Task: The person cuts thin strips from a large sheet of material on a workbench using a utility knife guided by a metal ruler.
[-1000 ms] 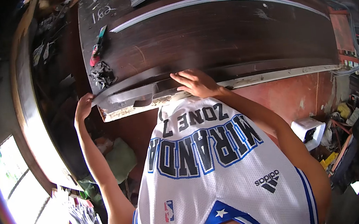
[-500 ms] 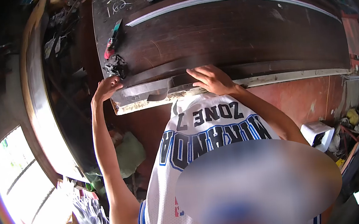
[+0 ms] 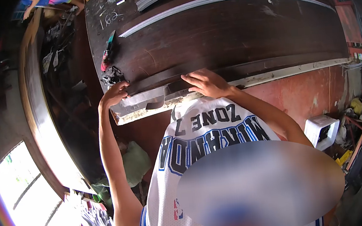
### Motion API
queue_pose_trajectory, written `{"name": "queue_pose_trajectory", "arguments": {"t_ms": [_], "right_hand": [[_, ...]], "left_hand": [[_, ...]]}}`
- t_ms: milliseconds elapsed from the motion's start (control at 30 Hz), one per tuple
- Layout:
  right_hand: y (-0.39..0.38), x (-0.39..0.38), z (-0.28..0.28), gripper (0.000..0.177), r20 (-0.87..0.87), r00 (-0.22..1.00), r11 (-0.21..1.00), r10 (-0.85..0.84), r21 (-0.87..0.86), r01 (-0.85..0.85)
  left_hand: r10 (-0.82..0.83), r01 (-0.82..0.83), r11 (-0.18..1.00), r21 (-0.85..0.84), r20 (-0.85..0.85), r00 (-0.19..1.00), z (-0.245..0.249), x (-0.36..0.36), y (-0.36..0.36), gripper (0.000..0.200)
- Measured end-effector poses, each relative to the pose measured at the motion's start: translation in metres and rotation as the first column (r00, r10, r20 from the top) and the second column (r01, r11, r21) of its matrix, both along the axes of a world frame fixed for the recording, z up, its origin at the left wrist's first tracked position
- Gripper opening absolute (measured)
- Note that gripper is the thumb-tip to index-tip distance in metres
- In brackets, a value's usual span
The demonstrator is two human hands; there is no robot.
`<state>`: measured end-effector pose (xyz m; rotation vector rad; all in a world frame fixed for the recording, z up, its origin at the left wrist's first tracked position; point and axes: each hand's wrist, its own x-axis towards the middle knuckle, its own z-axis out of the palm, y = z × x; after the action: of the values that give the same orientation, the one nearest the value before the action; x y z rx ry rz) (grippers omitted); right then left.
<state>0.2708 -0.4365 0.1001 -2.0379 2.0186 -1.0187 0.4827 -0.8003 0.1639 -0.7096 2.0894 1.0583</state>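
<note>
Bench [image 3: 247,34]: broad dark wood, scratched; "162" chalked beyond left grip.
Jersey [image 3: 201,150]: white mesh, "ZONE 7".
Strip [image 3: 145,96]: long, flat, grey, under both hands.
Right hand [image 3: 206,84]: fingers spread, pressed flat on the strip.
Left hand [image 3: 112,94]: fingers curled over strip end.

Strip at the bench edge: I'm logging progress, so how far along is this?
Done: the strip lies along the near edge of the bench. In hand: the right hand presses its middle, the left hand touches its end. Left: that end looks buckled, not flat.
</note>
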Motion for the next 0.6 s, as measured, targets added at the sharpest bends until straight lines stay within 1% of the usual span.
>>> {"name": "queue_pose_trajectory", "arguments": {"t_ms": [67, 100, 133, 200, 233, 267, 333, 367, 400, 467, 500, 567, 600], "right_hand": [[-0.001, 0.001, -0.003, 0.054, 0.009, 1.000, 1.000, 0.004, -0.018, -0.004], [-0.001, 0.001, -0.002, 0.054, 0.012, 1.000, 1.000, 0.003, -0.021, -0.003], [-0.001, 0.001, -0.001, 0.054, 0.007, 1.000, 1.000, 0.004, -0.006, -0.004], [-0.001, 0.001, 0.000, 0.054, 0.003, 1.000, 1.000, 0.008, 0.007, -0.008], [0.000, 0.001, 0.001, 0.054, 0.005, 1.000, 0.999, 0.009, 0.035, -0.009], [0.000, 0.001, 0.001, 0.054, 0.005, 1.000, 0.998, 0.011, 0.062, -0.011], [-0.001, 0.002, -0.003, 0.054, 0.007, 1.000, 0.999, 0.012, 0.051, -0.012], [-0.001, 0.002, -0.005, 0.054, 0.010, 1.000, 0.999, 0.010, 0.043, -0.010], [-0.002, 0.002, -0.005, 0.054, 0.007, 1.000, 0.999, 0.011, 0.042, -0.011], [-0.001, 0.004, -0.004, 0.057, -0.031, 0.999, 1.000, -0.010, 0.022, 0.011], [-0.001, 0.004, -0.004, 0.057, -0.033, 0.999, 1.000, -0.012, 0.021, 0.013], [-0.001, 0.005, -0.004, 0.061, 0.046, 0.999, 1.000, -0.005, 0.020, 0.004], [-0.001, 0.005, -0.001, 0.061, 0.046, 0.999, 1.000, -0.009, 0.019, 0.008]], "left_hand": [[0.040, -0.040, 0.999, 0.009, 0.003, 0.999, 0.000, -0.004, 0.006, 0.039], [0.089, -0.086, 0.995, 0.046, -0.065, 0.994, -0.003, -0.005, 0.011, 0.038], [0.089, -0.086, 0.995, 0.044, -0.063, 0.994, -0.005, -0.007, 0.013, 0.038], [0.060, -0.051, 0.995, 0.087, -0.111, 0.992, -0.010, -0.016, 0.023, 0.043], [0.026, -0.025, 0.998, 0.051, -0.013, 1.000, -0.009, -0.026, 0.027, 0.035], [0.029, -0.029, 0.998, 0.049, -0.015, 0.999, -0.010, -0.034, 0.037, 0.035], [0.044, -0.027, 0.995, 0.094, -0.185, 0.982, -0.013, -0.044, 0.049, 0.043], [0.017, 0.006, 0.994, 0.110, -0.207, 0.978, -0.025, -0.048, 0.046, 0.041], [0.018, 0.005, 0.994, 0.110, -0.209, 0.978, -0.025, -0.054, 0.048, 0.041], [-0.050, 0.065, 0.995, 0.070, -0.202, 0.978, -0.025, -0.064, 0.053, 0.039], [-0.052, 0.068, 0.995, 0.069, -0.203, 0.978, -0.022, -0.063, 0.053, 0.039], [0.073, -0.055, 0.995, 0.088, -0.213, 0.974, -0.014, -0.057, 0.053, 0.039], [0.069, -0.052, 0.995, 0.087, -0.213, 0.975, -0.004, -0.057, 0.052, 0.039]]}}
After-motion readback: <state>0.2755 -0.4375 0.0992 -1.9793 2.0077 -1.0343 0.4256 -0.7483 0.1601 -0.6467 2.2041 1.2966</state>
